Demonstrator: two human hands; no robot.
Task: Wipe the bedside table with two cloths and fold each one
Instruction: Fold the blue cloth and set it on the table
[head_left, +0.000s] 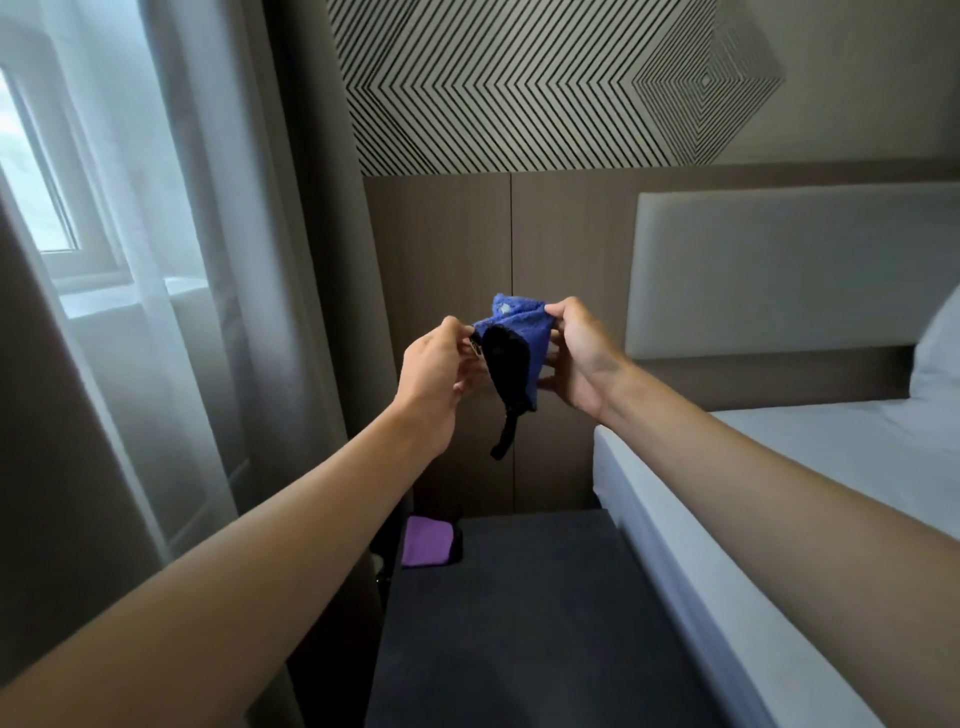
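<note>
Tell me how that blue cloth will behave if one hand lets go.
Probably floppy: the blue cloth sags between the left hand and right hand, and its black edge dangles. Likely light, since fingertip pinches hold it up. It would probably swing down from the remaining grip.

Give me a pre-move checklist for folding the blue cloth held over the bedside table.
1. Left hand pinches the blue cloth: ok.
2. Right hand pinches its opposite edge: ok.
3. Cloth spread flat between the hands: not ok, it is bunched, a black part dangling.
4. Purple cloth lying folded at the bedside table's far left corner: ok.
5. Table wiped already: cannot tell.
</note>
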